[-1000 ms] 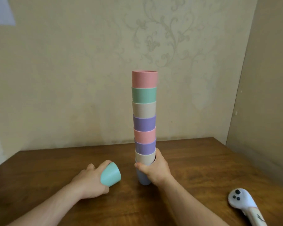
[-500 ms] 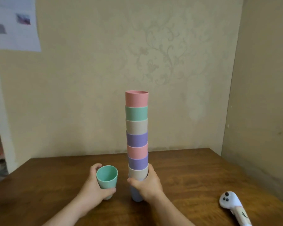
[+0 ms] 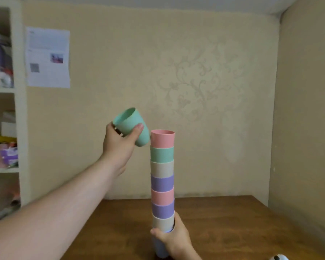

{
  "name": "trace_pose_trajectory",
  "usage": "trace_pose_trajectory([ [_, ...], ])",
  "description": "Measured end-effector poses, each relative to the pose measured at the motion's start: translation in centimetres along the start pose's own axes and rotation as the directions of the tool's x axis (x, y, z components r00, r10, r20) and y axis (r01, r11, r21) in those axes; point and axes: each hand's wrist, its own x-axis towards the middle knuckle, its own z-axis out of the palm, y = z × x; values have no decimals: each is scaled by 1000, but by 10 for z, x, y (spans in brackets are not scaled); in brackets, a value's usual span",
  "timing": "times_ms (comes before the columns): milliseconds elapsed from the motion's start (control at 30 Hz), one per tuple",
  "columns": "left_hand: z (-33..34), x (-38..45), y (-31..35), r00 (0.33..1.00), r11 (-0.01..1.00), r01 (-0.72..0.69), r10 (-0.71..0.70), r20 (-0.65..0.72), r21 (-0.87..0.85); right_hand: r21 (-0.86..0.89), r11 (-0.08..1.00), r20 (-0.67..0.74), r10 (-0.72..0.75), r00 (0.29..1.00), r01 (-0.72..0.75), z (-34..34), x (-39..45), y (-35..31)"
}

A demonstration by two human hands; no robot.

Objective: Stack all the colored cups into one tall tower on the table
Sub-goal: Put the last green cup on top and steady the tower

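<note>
A tower of nested cups stands upright on the wooden table, with a pink cup on top and a pale blue one at the bottom. My right hand grips the tower's base. My left hand holds a mint green cup in the air, tilted with its mouth up and to the left. Its base is just left of the pink cup's rim, close to it; whether they touch I cannot tell.
A white controller peeks in at the bottom right of the table. Open shelves packed with items stand at the left. A printed sheet hangs on the wall. A side wall rises close on the right.
My left hand has lifted the mint green cup from table height up to the tower's top. My right hand has stayed on the base. The camera has tilted upward.
</note>
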Motion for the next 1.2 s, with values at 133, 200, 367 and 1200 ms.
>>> trace_pose_trajectory([
  [133,31,19,51,991,995,-103,102,91,16,5,999,43,46,998,-46,0,7,-2],
  [200,41,21,56,988,993,-109,103,118,48,-1,999,59,51,997,-51,-1,12,-5],
  [367,57,25,36,978,997,-7,-10,207,81,12,1000,62,11,998,-12,0,20,4],
  [1200,-17,-86,-175,787,870,315,-463,407,380,-118,993,60,-16,998,23,9,1,35],
])
